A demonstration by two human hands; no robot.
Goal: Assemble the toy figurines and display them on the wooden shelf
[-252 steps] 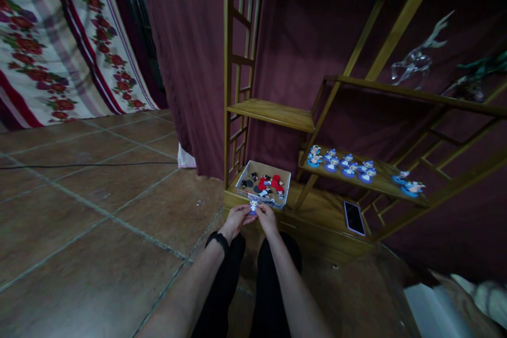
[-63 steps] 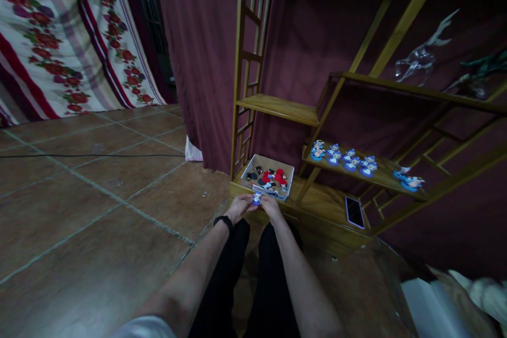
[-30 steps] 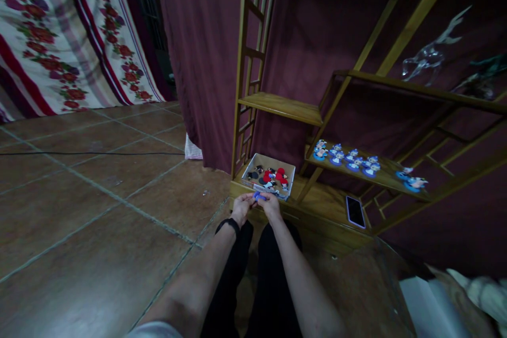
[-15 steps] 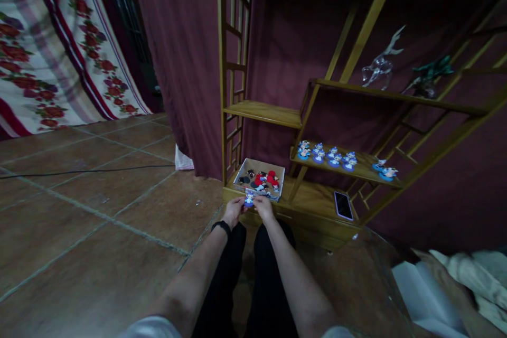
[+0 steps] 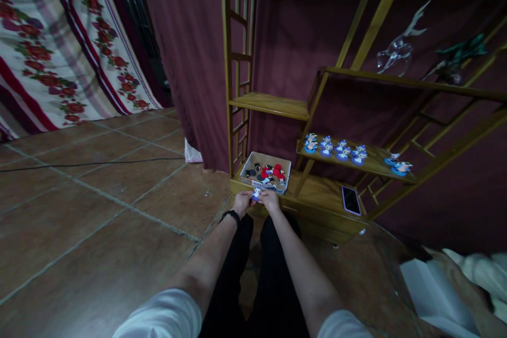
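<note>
A small purple-and-white figurine [image 5: 256,193] is held upright between my two hands, just in front of an open cardboard box. My left hand [image 5: 242,202] grips its left side, and my right hand [image 5: 270,200] has fingers closed on its right side. The cardboard box [image 5: 246,181] sits on the cabinet's low ledge and holds several loose figurines [image 5: 277,171], red, black and white. On the shelf to the right, several purple figurines [image 5: 343,153] stand in paired rows. Blue-based figurines [image 5: 401,168] stand at that shelf's right end, others at its left.
A wooden display cabinet [image 5: 269,104] with lattice sides fills the front. A phone [image 5: 350,200] lies on its lower ledge. A clear deer ornament [image 5: 396,55] and a green ornament [image 5: 461,55] stand higher up. At lower right is a white box [image 5: 433,293] beside another person's arm.
The view has shifted slightly, so the cabinet's right part sits further right in the picture. Both hands still hold the figurine in front of the box.
</note>
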